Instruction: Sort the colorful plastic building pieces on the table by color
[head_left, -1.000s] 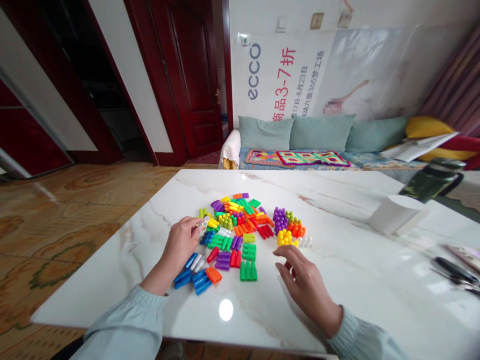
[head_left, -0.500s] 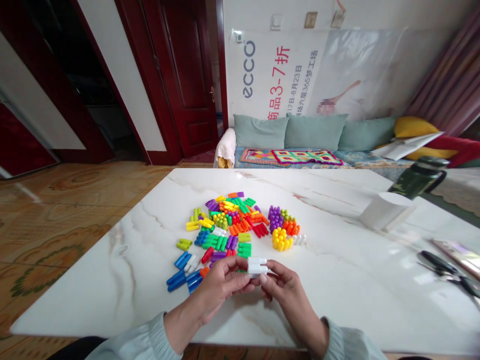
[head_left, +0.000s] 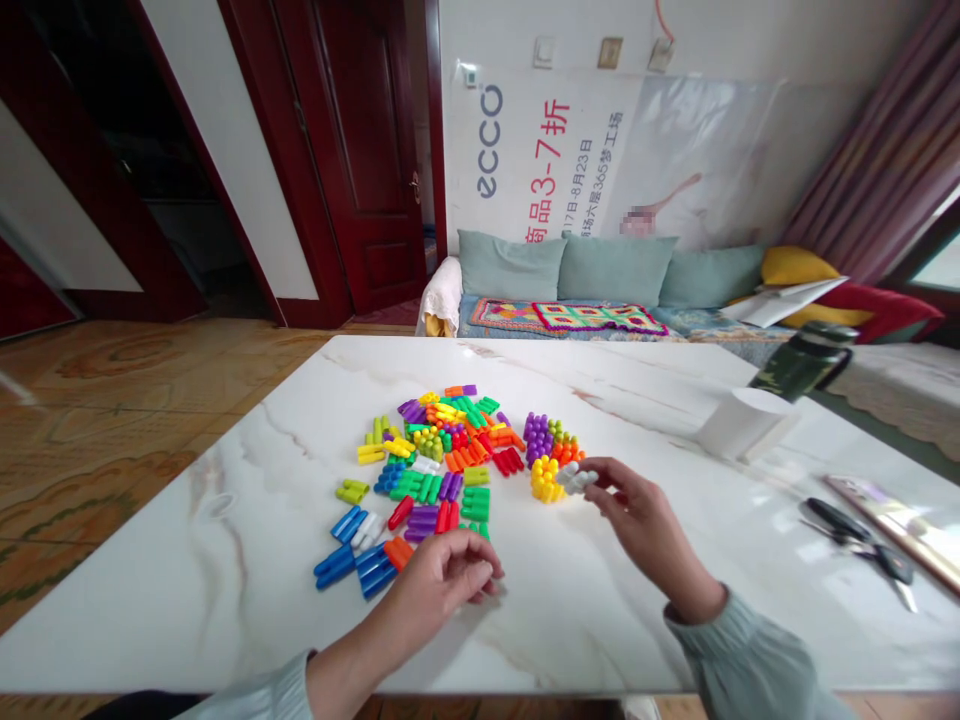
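Observation:
My right hand pinches white peg-shaped pieces beside the yellow cluster. Purple, olive and orange clusters stand just behind. My left hand rests low over the white table, its fingers curled together; whether anything small is inside is hidden. Left of centre lies a loose pile of coloured plastic pieces, among them green, blue, red and white ones.
On the right of the table are a white cylindrical container, a camouflage flask, black-handled scissors and a flat phone-like object. A sofa with green cushions stands beyond the far edge.
My hands have parted. The right one moved right and forward to the sorted clusters with white pieces; the left one stayed near the pile and no longer touches them. The view shifted slightly.

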